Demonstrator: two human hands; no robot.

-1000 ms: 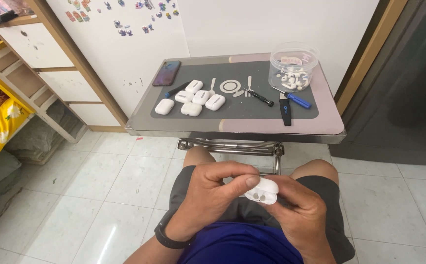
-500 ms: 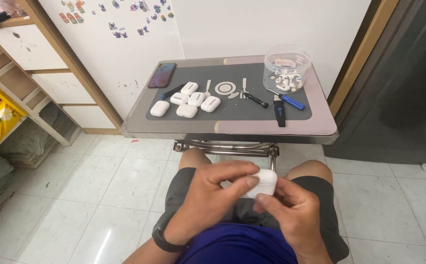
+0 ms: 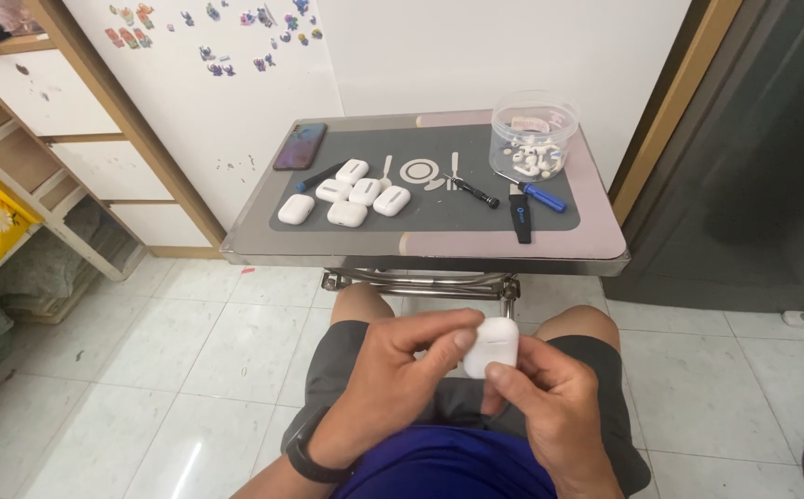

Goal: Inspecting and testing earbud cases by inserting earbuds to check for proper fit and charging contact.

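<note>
Over my lap, my left hand [image 3: 392, 383] and my right hand [image 3: 550, 407] both grip one small white earbud case [image 3: 491, 345], whose lid is closed. The left fingers press its left side and top; the right thumb and fingers hold it from below. A black band circles my left wrist. Ahead on the small table lies a grey mat [image 3: 439, 208] with several more white earbud cases [image 3: 346, 196] grouped at its left.
On the mat also lie a white ring [image 3: 418, 171], tweezers, a black screwdriver [image 3: 474, 192], a blue-handled screwdriver [image 3: 538, 194] and a black tool [image 3: 520, 220]. A clear tub of small parts [image 3: 531, 139] and a dark phone [image 3: 300, 146] sit at the back. Shelves stand left.
The earbud case was open with earbuds showing one second ago; its lid is now closed. Both hands kept hold of it over my lap.
</note>
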